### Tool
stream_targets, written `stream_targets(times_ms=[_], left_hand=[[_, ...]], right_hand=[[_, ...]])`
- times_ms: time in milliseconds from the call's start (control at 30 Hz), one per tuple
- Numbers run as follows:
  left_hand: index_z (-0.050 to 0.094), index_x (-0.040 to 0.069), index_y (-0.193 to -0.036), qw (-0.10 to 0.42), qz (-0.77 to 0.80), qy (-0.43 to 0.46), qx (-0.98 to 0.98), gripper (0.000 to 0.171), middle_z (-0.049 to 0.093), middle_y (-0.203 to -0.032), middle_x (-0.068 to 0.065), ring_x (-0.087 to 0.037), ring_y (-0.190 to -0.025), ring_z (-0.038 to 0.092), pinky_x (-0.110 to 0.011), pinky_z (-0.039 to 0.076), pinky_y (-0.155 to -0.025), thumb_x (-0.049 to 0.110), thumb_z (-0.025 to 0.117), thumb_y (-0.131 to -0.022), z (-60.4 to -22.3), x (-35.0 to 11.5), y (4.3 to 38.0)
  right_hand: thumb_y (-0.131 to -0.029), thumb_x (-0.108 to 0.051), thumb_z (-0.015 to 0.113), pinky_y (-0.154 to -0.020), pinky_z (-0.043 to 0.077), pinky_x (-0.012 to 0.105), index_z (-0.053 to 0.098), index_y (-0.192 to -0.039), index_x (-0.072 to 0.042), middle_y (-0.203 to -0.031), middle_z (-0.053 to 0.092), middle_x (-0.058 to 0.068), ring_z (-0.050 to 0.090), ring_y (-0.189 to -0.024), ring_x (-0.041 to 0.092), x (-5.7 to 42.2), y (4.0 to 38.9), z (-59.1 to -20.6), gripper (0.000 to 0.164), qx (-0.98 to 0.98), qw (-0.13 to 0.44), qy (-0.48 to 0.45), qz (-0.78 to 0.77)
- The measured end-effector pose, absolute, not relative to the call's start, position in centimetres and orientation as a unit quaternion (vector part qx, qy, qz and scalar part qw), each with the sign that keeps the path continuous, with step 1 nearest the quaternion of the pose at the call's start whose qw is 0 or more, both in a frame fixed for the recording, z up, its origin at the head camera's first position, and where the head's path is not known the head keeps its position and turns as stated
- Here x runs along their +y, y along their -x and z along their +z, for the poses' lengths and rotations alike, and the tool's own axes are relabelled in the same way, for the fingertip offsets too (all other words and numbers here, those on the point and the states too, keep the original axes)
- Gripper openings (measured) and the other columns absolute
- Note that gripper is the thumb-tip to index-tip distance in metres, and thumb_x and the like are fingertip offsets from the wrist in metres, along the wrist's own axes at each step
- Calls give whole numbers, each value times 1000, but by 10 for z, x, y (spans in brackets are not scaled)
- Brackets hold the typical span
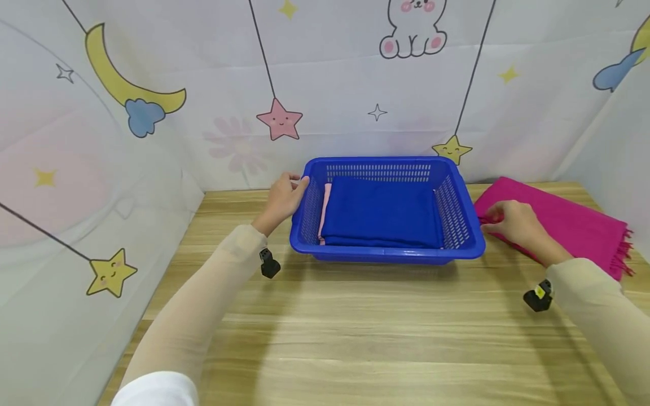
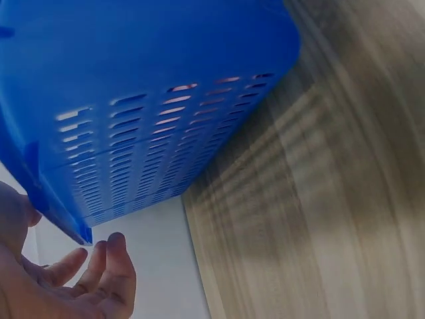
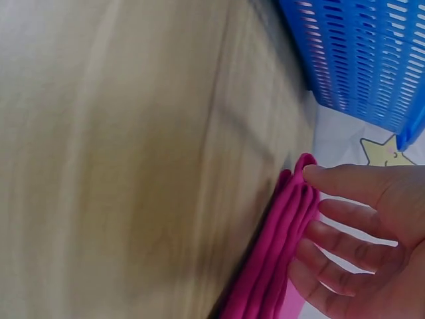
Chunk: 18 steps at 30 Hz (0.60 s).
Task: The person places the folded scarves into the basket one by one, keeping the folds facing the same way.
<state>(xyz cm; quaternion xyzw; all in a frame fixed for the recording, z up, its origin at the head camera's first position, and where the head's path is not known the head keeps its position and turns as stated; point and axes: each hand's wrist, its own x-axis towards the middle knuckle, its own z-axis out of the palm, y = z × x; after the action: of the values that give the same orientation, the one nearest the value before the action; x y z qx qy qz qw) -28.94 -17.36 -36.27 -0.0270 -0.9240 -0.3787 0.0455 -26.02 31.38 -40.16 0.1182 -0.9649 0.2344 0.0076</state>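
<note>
In the head view my left hand [image 1: 285,197] holds the left rim of a blue plastic basket [image 1: 391,255], thumb over the rim. The left wrist view shows that hand's fingers curled below the rim, beside the slotted wall [image 2: 153,143]. Inside the basket lies a folded blue cloth [image 1: 381,211], with the edge of a pink cloth [image 1: 325,210] showing at its left. My right hand [image 1: 515,223] pinches the near left edge of a folded magenta scarf [image 1: 563,223]. Its thumb and fingertips meet the stacked folds [image 3: 282,232] in the right wrist view.
The basket and scarf sit on a wood-grain table [image 1: 355,332], toward its back edge. A white printed curtain [image 1: 335,67] with stars and moons stands close behind and along the sides. Fringe [image 1: 622,254] runs along the scarf's right end.
</note>
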Motion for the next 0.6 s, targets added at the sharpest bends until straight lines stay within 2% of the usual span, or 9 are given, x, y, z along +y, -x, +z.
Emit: stream_targets(times_ms=[333,600], left_hand=[[47,-5,-133,56,-396,7,-916,46,64,-121,-26,-36,-106,65,-45,53,-90,33,41,-108,-372,-169,287],[45,-7,-135,60,-398,8,-916,43,65,-115,-27,-36,-103,66,-45,55,-85,27,40,-108,-377,-166,284]], right_hand=[[-83,-10,79,-75,49,58,63,-106,19,-94,64,31,60,-86,43,317,255,-410,40,-966,0,-99,237],[-80,2,68,-61,49,48,65,-98,11,-88,58,21,54,-78,35,314,253,-413,20,-977,-17,-94,191]])
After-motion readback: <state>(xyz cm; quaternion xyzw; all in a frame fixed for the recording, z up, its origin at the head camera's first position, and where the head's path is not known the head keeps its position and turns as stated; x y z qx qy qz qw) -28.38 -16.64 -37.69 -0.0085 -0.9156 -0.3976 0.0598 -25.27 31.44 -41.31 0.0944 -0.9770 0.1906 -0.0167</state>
